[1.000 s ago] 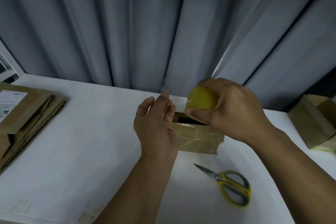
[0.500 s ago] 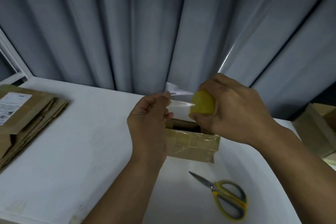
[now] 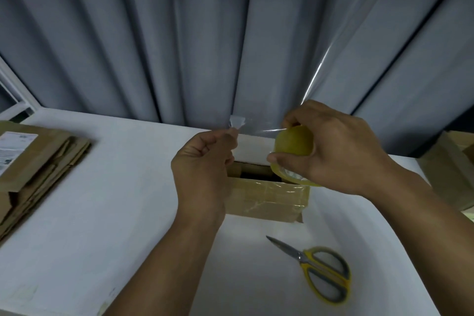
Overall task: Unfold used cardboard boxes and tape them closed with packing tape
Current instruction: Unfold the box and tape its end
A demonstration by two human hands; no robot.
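A small cardboard box (image 3: 269, 196) stands on the white table (image 3: 102, 200), its near side covered in shiny tape and its top partly open. Above it my right hand (image 3: 341, 151) grips a yellowish roll of packing tape (image 3: 293, 145). My left hand (image 3: 205, 161) pinches the loose end of the clear tape strip (image 3: 237, 122), which stretches from my fingertips across to the roll. Both hands hover just over the box and hide part of its top.
Yellow-handled scissors (image 3: 320, 270) lie shut on the table in front of the box. A stack of flattened cardboard (image 3: 33, 161) with a white label sits at the left. More boxes (image 3: 451, 169) stand at the right edge. Grey curtains hang behind the table.
My left hand went from open beside the roll to pinching the tape end, then drew it leftward. The strip between my hands has grown longer.
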